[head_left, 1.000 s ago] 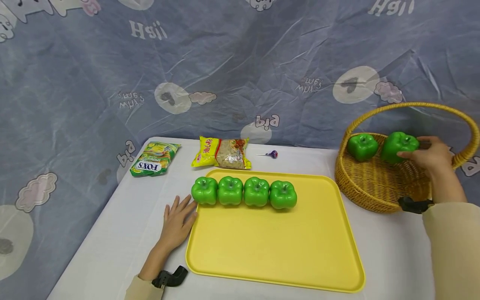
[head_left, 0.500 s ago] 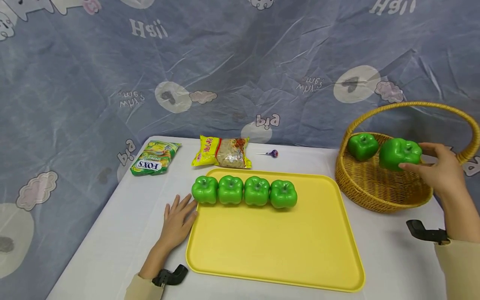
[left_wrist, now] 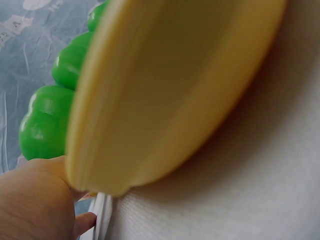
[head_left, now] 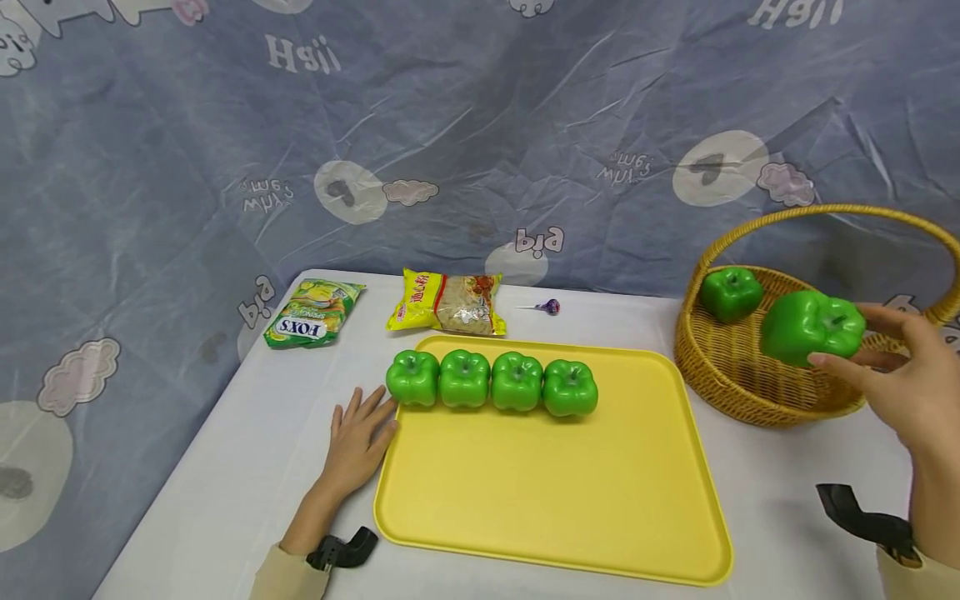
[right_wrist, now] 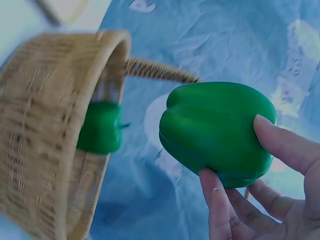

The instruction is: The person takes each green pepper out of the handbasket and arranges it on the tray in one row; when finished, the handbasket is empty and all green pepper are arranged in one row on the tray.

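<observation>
My right hand [head_left: 911, 379] grips a green bell pepper [head_left: 812, 327] between thumb and fingers. The pepper is raised over the front of a wicker basket [head_left: 731, 392], stem tilted toward the hand. Inside the basket, at its back left, sits another green bell pepper [head_left: 731, 293], also visible in the right wrist view. Several more green bell peppers [head_left: 465, 379] stand side by side along the far left edge of a yellow tray [head_left: 555, 492]. My left hand [head_left: 356, 446] rests flat with spread fingers at the tray's left edge, close to the leftmost pepper [left_wrist: 45, 122].
Behind the tray lie a green FOX'S candy bag [head_left: 315, 312], a yellow food packet [head_left: 447, 302] and a lollipop [head_left: 551, 307]. The basket's tall handle [head_left: 825, 210] arches over its opening. A grey-blue patterned cloth [head_left: 480, 125] hangs behind the white table [head_left: 225, 467].
My right hand has lifted the pepper up from inside the basket and drawn it toward me, turning its stem toward the hand. The left hand has stayed in place.
</observation>
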`<state>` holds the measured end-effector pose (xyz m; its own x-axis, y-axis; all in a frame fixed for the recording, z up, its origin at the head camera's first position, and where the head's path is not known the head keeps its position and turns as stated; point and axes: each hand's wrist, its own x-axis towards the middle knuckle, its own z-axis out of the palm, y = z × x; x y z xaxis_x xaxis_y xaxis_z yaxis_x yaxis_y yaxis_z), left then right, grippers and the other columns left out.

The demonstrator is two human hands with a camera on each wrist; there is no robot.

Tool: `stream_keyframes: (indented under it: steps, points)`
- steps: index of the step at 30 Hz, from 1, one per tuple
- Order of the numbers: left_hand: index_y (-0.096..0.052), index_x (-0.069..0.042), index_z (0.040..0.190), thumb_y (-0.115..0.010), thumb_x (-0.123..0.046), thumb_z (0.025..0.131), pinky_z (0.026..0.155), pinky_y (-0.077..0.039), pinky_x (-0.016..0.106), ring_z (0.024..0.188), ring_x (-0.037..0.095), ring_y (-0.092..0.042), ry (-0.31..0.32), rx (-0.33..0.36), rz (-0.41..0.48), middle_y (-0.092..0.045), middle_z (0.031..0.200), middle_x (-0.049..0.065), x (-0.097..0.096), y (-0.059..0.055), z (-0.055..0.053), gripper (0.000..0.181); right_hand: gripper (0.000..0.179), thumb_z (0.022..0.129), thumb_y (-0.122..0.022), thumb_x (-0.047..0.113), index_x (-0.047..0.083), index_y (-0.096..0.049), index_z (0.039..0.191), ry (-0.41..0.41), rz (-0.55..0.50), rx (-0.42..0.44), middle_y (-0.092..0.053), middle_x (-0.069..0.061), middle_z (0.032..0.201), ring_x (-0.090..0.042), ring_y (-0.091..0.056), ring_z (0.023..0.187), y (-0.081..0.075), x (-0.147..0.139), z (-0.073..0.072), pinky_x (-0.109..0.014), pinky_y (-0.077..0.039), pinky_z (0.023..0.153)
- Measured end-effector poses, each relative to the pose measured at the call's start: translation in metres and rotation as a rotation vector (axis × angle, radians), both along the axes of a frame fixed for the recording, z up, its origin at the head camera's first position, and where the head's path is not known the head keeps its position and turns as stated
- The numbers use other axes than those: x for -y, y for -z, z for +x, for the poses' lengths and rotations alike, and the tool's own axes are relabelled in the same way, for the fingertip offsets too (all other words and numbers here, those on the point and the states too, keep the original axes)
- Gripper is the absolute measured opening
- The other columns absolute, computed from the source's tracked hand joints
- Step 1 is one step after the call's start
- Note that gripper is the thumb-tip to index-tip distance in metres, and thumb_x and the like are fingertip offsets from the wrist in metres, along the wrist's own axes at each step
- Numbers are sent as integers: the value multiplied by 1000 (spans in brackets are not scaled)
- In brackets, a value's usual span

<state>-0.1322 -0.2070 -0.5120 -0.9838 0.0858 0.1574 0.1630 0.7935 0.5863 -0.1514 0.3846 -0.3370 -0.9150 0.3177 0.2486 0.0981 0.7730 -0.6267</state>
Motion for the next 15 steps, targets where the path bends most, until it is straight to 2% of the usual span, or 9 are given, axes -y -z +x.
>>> stream_keyframes:
  steps: [2, 4, 7, 11, 15]
  points:
    - [-54, -16, 141, -53, -30, 100, 112, 0, 71, 147, 48, -14, 1, 0, 1, -38, 156, 14, 0, 0, 0, 44, 77, 87, -73, 11, 19, -34, 153, -5, -10, -6, -42, 2, 147, 22, -40, 73, 1, 9, 7, -5, -38, 56]
    - [-54, -15, 141, -52, -31, 100, 112, 0, 71, 147, 48, -15, 2, -1, 1, -38, 155, 14, -1, -1, 0, 44, 78, 87, -74, 16, 22, -32, 153, -1, -20, 27, -40, 1, 151, 22, -39, 75, 1, 18, 12, -5, -38, 55]
    - [-54, -15, 141, -52, -31, 100, 112, 0, 71, 147, 48, -15, 1, -2, 0, -38, 155, 14, -1, -1, 0, 44, 82, 86, -76, 27, 20, -30, 154, -21, -2, 87, -33, -13, 158, 26, -35, 77, 4, 32, 18, -7, -37, 54]
    - [-54, -15, 141, -53, -30, 100, 112, 0, 71, 147, 48, -14, -2, 0, -1, -38, 155, 15, -2, -2, 1, 44, 85, 83, -79, 29, 12, -32, 152, -105, -1, 100, -37, -23, 151, 27, -36, 78, 12, 48, 20, -9, -43, 54]
    - [-54, -15, 141, -53, -28, 100, 113, 0, 71, 148, 48, -14, -9, 6, -8, -38, 156, 15, -3, -3, 1, 44, 85, 80, -82, 27, 7, -36, 149, -209, -29, 108, -42, -28, 144, 27, -42, 78, 23, 63, 18, -12, -48, 56]
